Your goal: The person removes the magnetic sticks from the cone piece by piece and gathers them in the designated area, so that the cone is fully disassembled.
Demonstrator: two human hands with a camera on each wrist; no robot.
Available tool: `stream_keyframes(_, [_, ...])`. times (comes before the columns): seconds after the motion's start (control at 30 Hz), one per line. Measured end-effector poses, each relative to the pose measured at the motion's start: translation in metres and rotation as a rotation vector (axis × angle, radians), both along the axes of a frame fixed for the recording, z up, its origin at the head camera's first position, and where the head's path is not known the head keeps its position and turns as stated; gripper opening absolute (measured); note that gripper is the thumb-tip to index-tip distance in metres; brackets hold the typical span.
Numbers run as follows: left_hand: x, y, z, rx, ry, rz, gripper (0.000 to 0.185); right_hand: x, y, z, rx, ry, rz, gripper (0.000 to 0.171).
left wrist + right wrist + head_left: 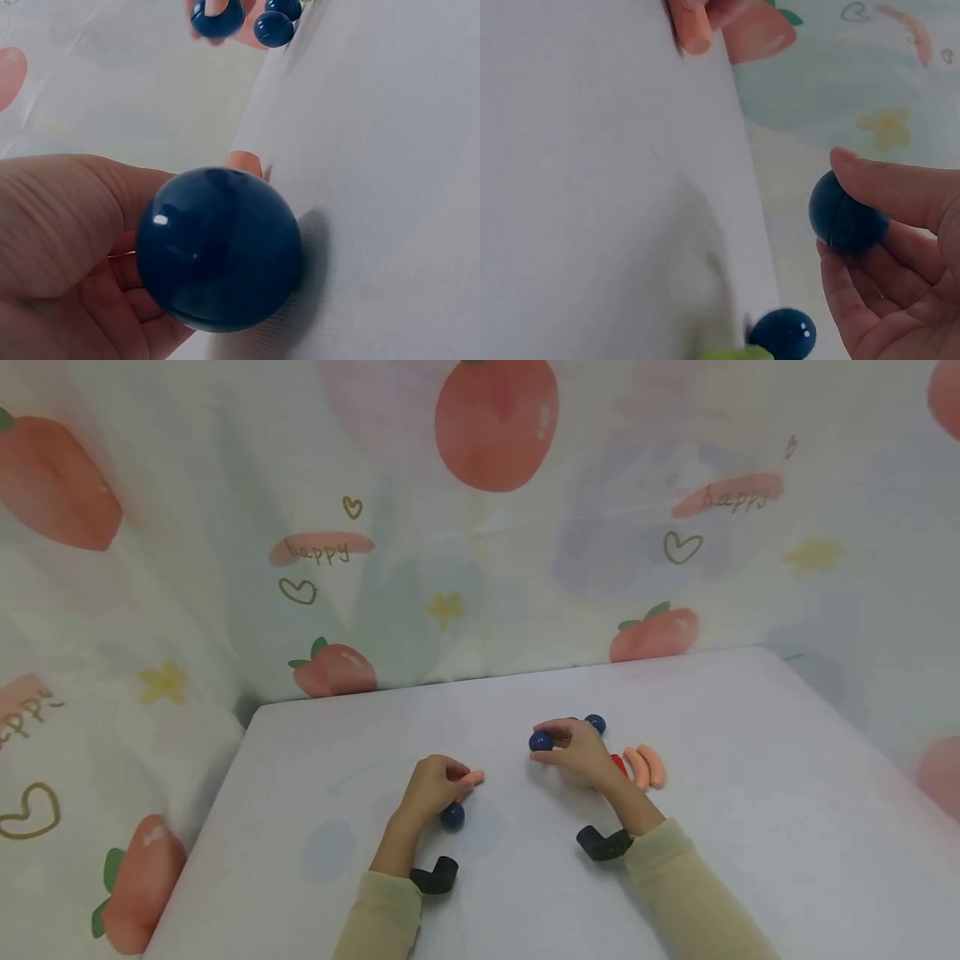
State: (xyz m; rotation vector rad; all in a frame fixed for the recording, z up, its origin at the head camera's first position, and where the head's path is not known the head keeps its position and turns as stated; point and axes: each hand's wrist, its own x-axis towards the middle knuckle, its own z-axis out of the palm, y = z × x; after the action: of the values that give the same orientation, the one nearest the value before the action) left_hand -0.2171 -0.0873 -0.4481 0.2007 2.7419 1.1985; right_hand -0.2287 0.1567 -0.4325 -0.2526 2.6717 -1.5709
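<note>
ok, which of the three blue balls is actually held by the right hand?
The blue ball pinched in the right hand. The second ball lies on the table behind that hand; the third ball sits by the left hand.

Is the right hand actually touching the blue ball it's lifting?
Touching. The right wrist view shows the right hand pinching the blue ball between thumb and fingers, with no gap between them.

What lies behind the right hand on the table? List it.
Behind the right hand, which pinches a dark blue ball, sits another dark blue ball. Beside it lie two orange sausage-shaped pieces and a red piece, mostly covered by the hand.
</note>
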Motion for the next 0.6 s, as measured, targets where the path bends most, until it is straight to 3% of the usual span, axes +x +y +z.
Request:
stream_keyframes(0.3, [0.000,0.001,0.000,0.006,0.014,-0.013,0.020,-0.001,0.049,0.009,-0.059,-0.067,-0.108,0.054])
stream_keyframes(0.47, [0.001,0.002,0.001,0.004,0.011,-0.009,0.020,0.001,0.072,0.009,-0.038,-0.133,-0.197,0.061])
stream_keyframes(0.6, [0.001,0.001,0.001,0.004,0.009,-0.003,0.020,-0.004,0.090,0.004,-0.004,-0.127,-0.249,0.062])
